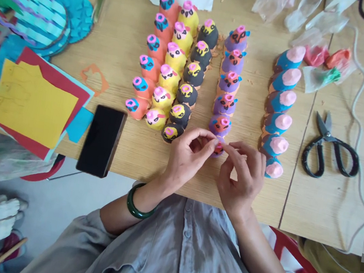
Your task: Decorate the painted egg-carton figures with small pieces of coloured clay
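Observation:
At the near end of a row of purple clay figures (229, 83) with orange faces, my two hands meet over the nearest purple figure (217, 152), which they partly cover. My left hand (189, 155) has thumb and index finger pinched at its top. From the other side, the fingertips of my right hand (243, 173) are pressed together at the same spot, near a bit of pink. Whatever sits between the fingers is too small to name. Left of them stand rows of black (193, 73), yellow (169, 75) and orange clay figures (153, 64).
Blue-and-brown clay figures (276, 123) with pink tops form a row at right. Beyond them lie black-handled scissors (328, 135), a white cable (356, 112) and bagged clay (338, 58). A phone (101, 141) and coloured paper sheets (33, 108) lie at left.

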`<state>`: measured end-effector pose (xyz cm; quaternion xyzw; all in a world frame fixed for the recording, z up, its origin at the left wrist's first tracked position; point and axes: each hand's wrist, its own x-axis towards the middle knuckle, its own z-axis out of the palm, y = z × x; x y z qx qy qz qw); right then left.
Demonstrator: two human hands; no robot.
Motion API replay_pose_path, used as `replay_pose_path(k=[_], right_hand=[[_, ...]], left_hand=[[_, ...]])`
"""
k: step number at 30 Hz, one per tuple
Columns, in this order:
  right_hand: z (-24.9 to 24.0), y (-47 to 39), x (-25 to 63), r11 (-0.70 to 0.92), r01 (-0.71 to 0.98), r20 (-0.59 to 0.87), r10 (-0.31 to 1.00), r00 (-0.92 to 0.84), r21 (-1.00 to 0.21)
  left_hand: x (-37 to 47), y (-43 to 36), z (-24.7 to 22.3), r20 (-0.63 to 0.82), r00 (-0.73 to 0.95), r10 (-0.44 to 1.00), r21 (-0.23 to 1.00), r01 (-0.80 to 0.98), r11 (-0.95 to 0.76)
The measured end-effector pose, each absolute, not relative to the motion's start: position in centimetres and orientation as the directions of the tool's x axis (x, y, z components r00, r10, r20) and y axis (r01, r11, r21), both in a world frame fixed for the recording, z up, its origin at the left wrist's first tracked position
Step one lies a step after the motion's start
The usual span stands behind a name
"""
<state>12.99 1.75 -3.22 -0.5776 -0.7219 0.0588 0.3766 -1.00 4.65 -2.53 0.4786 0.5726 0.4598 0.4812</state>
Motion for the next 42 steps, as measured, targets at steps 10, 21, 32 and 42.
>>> replay_pose_path(k=[10, 21, 32, 42], right_hand=[[-3.2, 1.4, 13.1, 0.346, 0.736, 0.492, 0.870, -0.021, -0.581], [-1.7, 1.0, 17.0, 0.207, 0.873, 0.631, 0.763, 0.139, -0.442], [-5.0, 1.7, 16.6, 0.185, 0.787, 0.446, 0.886, 0.125, -0.588], [-2.9, 7.2, 21.1, 0.239, 0.833, 0.592, 0.796, 0.125, -0.498]], left_hand=[[-1.4, 4.6, -2.4, -0.150, -0.042, 0.988, 0.987, 0.047, 0.152], [-1.3, 4.0, -2.8, 0.022, -0.056, 0.998, 0.968, 0.252, -0.007], [-1.7, 4.0, -3.9, 0.352, 0.102, 0.930, 0.595, 0.743, -0.307], [-1.1, 3.5, -2.6, 0.531, 0.139, 0.836, 0.567, 0.674, -0.473]])
